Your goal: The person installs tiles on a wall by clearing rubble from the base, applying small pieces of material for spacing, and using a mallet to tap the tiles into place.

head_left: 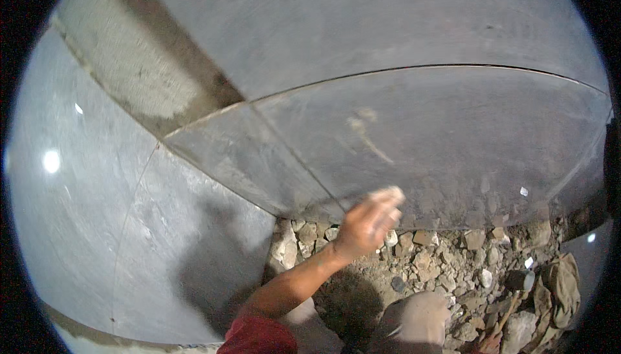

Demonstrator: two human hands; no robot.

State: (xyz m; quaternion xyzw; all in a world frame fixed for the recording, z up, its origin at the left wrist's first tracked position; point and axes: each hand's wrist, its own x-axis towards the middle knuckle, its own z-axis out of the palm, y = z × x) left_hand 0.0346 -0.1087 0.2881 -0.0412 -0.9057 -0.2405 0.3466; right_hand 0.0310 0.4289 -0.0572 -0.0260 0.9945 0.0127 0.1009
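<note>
My left hand [370, 222] reaches up from the lower left in front of the lower edge of a grey wall tile [446, 140]. Its fingers are curled together, slightly blurred, with something pale at the fingertips that I cannot make out. Across this tile runs a light smear [370, 137]. At the bottom right, my right hand [490, 342] is partly visible, dark and cut off by the edge. It is closed around the thin wooden handle of a tool [509, 313], whose head is unclear among the stones.
Broken stones and rubble [446, 263] cover the ground below the tiles. A crumpled olive cloth [561, 289] lies at the right. More grey tiles [84, 192] line the left wall, beside a bare cement strip [139, 63]. My knee [414, 321] shows at the bottom.
</note>
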